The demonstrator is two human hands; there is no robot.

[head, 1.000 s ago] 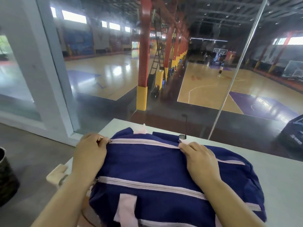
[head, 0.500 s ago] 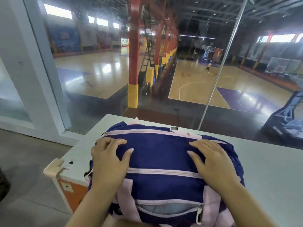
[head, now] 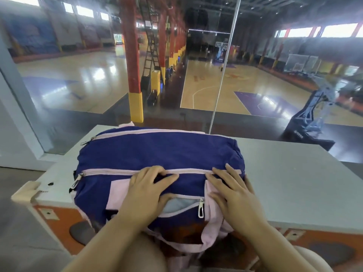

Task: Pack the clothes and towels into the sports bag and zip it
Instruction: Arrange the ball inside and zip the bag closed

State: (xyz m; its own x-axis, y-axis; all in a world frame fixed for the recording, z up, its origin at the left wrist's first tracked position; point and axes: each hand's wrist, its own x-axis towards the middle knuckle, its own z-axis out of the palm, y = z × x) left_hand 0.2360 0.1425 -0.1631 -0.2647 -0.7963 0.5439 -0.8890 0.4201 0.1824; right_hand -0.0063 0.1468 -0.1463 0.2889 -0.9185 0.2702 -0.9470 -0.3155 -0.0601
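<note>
Lying on its side at the near edge of the pale grey bench (head: 294, 173), the full navy fabric sports bag with pink zips and straps (head: 157, 150) is pinned by both hands. The left hand (head: 149, 185) and right hand (head: 233, 191) are spread flat, fingers apart, gripping nothing, probably to steady it. Both long pink zips appear closed; the small front pocket (head: 180, 205) gapes.
</note>
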